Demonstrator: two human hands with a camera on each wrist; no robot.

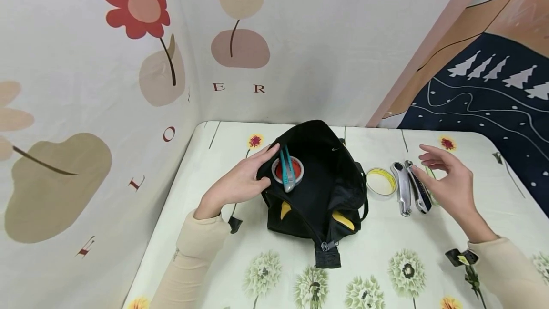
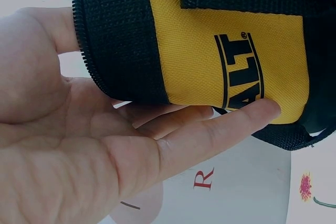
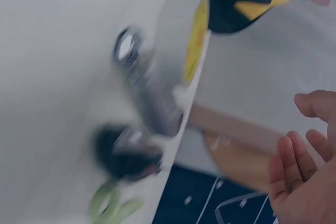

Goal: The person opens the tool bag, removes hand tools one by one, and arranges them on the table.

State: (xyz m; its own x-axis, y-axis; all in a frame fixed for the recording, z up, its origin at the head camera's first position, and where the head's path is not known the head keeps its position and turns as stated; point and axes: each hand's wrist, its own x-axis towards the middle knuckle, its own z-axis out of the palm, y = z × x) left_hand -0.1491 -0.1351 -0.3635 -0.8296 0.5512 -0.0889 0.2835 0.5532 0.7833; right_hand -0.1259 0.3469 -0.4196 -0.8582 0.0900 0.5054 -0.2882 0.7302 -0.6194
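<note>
A black tool bag (image 1: pixel 317 175) with yellow panels stands unzipped on the table. My left hand (image 1: pixel 240 178) grips its left rim; in the left wrist view, the fingers (image 2: pixel 210 137) lie along the yellow side and the thumb goes behind the zipper edge. Inside the bag are a teal utility knife (image 1: pixel 286 168) and a tape roll (image 1: pixel 275 175) with a red inside. My right hand (image 1: pixel 448 182) holds nothing, fingers loosely bent, just right of two utility knives, one silver (image 1: pixel 401 189), one silver and black (image 1: pixel 420 190).
A tape roll with a yellow inside (image 1: pixel 393 179) lies between the bag and the knives. A light green looped thing (image 3: pixel 107 203), blurred in the right wrist view, lies beyond the knives. Printed cloth walls (image 1: pixel 343 37) stand behind the flowered table (image 1: pixel 227 271) and at its left.
</note>
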